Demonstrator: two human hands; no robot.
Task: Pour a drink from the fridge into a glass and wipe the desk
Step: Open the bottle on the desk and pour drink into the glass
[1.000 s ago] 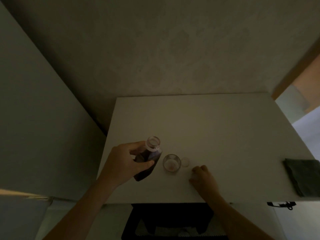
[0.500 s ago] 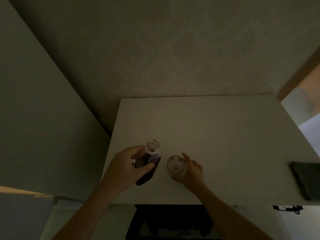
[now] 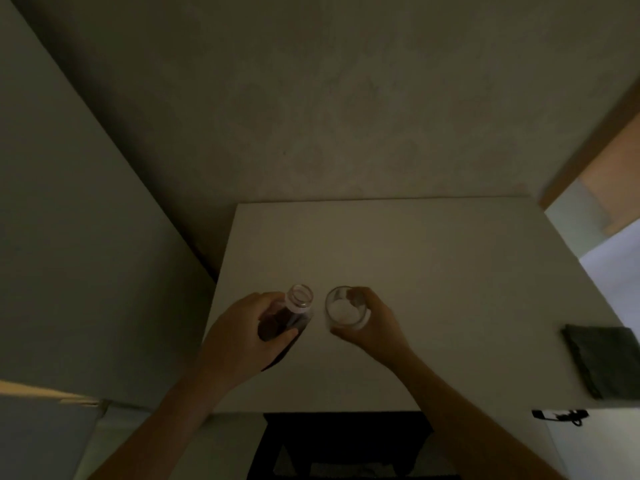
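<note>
Now the left hand grips the uncapped bottle, neck leaning toward the glass clasped by the right hand.

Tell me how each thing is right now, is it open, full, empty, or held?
Bottle: cap off, dark drink inside, held by the left hand.
Glass: looks empty, gripped by the right hand.
Cloth: lying folded and untouched at the desk's right edge.
</note>
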